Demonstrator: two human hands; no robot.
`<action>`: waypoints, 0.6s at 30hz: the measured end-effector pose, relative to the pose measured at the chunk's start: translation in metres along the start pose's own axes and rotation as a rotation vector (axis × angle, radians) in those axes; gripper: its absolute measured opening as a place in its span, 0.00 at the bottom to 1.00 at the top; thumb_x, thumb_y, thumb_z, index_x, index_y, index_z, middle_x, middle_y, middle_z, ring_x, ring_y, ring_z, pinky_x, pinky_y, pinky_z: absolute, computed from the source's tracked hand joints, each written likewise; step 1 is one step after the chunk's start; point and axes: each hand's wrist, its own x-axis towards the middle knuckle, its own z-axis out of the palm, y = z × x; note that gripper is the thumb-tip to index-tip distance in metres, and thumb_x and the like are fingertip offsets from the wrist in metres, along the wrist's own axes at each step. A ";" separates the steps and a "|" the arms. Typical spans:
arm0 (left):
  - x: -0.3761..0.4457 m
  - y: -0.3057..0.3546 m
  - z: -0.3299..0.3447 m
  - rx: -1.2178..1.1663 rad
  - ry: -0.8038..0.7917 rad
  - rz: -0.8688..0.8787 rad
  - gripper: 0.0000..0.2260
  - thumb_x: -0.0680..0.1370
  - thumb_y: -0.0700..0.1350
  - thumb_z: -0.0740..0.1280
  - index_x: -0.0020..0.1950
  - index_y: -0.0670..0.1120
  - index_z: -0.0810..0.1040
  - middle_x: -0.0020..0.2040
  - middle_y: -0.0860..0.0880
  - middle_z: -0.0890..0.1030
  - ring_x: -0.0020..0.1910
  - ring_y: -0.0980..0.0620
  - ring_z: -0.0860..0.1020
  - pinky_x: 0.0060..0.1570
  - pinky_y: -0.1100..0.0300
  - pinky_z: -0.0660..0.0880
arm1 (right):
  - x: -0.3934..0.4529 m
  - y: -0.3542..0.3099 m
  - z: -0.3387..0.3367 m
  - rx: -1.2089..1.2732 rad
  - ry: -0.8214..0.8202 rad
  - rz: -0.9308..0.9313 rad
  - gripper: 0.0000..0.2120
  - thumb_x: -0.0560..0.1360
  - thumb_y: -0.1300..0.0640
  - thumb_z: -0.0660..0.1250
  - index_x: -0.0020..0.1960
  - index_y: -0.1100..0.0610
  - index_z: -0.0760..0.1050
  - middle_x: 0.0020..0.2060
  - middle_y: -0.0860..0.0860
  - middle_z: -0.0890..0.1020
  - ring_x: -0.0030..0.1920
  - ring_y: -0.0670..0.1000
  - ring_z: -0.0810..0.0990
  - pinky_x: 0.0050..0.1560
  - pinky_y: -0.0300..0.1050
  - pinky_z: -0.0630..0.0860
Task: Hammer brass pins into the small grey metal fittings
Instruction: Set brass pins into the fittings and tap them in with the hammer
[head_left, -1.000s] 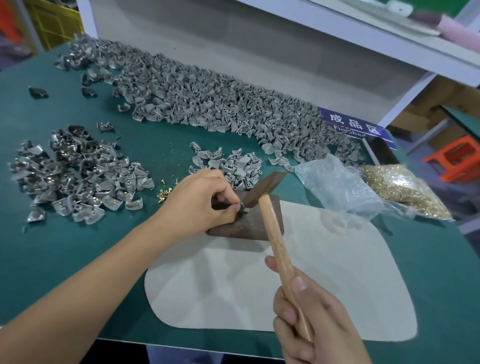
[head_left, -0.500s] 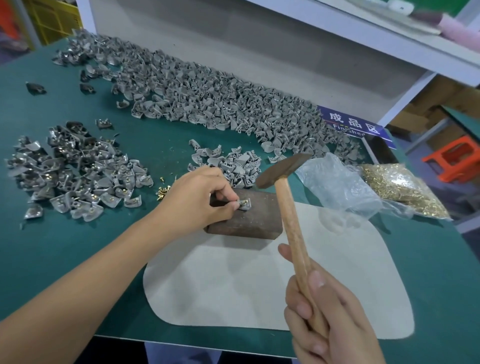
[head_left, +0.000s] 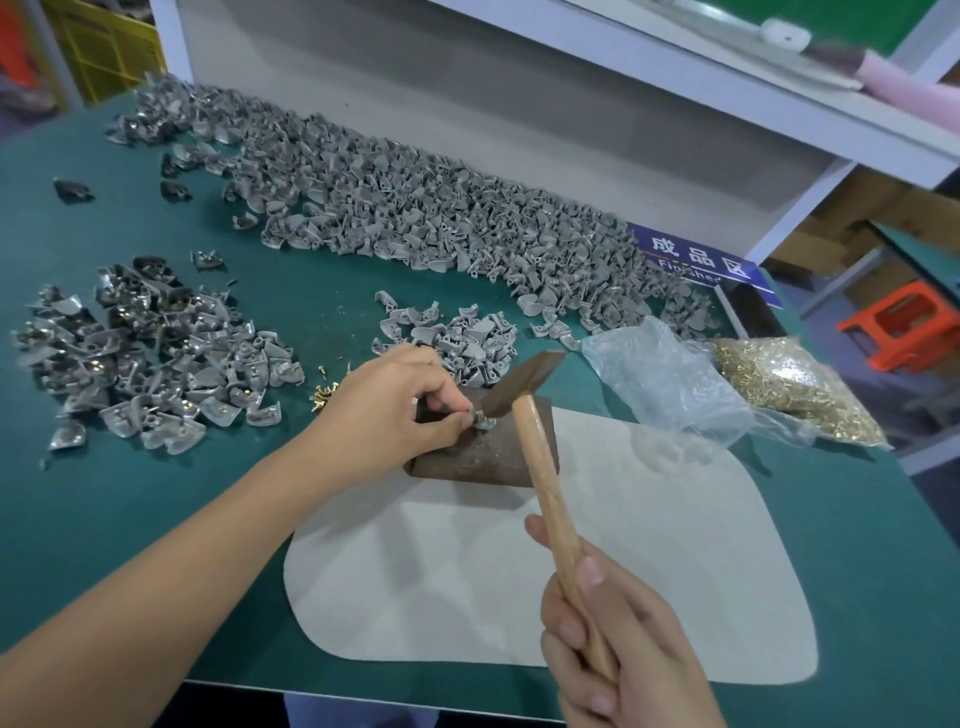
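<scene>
My left hand (head_left: 400, 402) pinches a small grey fitting (head_left: 482, 419) on top of a rusty brown metal block (head_left: 488, 454). My right hand (head_left: 618, 639) grips the wooden handle of a hammer (head_left: 545, 467), whose dark head is down at the fitting, beside my left fingertips. A few loose brass pins (head_left: 323, 394) lie on the green table (head_left: 260, 322) just left of my left hand. Whether a pin stands in the fitting is hidden by my fingers and the hammer head.
A long heap of grey fittings (head_left: 415, 218) runs along the back. A second pile (head_left: 150, 353) lies at the left, a small pile (head_left: 457, 338) behind the block. A bag of brass pins (head_left: 795, 384) and a clear bag (head_left: 660, 379) lie right. A beige mat (head_left: 649, 571) lies under the block.
The hammer head rose off the block half a second ago and has come back down onto the fitting. My left hand stays on the fitting.
</scene>
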 end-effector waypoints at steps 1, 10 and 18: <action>0.000 0.000 0.000 0.002 -0.002 0.001 0.10 0.73 0.47 0.78 0.38 0.60 0.80 0.39 0.56 0.77 0.46 0.54 0.75 0.45 0.47 0.75 | -0.001 0.001 0.000 0.002 -0.004 -0.015 0.23 0.72 0.46 0.69 0.63 0.53 0.84 0.31 0.54 0.68 0.21 0.46 0.60 0.24 0.32 0.59; 0.000 -0.003 0.000 0.011 0.003 0.004 0.12 0.73 0.49 0.77 0.37 0.64 0.78 0.44 0.58 0.77 0.47 0.55 0.76 0.44 0.55 0.75 | 0.001 -0.002 -0.009 0.019 0.020 -0.017 0.22 0.73 0.47 0.67 0.64 0.54 0.84 0.31 0.54 0.68 0.21 0.45 0.59 0.24 0.31 0.58; 0.001 -0.001 -0.001 0.022 -0.003 -0.018 0.11 0.73 0.50 0.76 0.37 0.64 0.78 0.44 0.58 0.77 0.49 0.55 0.76 0.47 0.54 0.75 | 0.001 0.000 -0.010 0.012 0.013 -0.032 0.22 0.73 0.47 0.68 0.63 0.54 0.84 0.30 0.54 0.68 0.21 0.45 0.59 0.25 0.30 0.59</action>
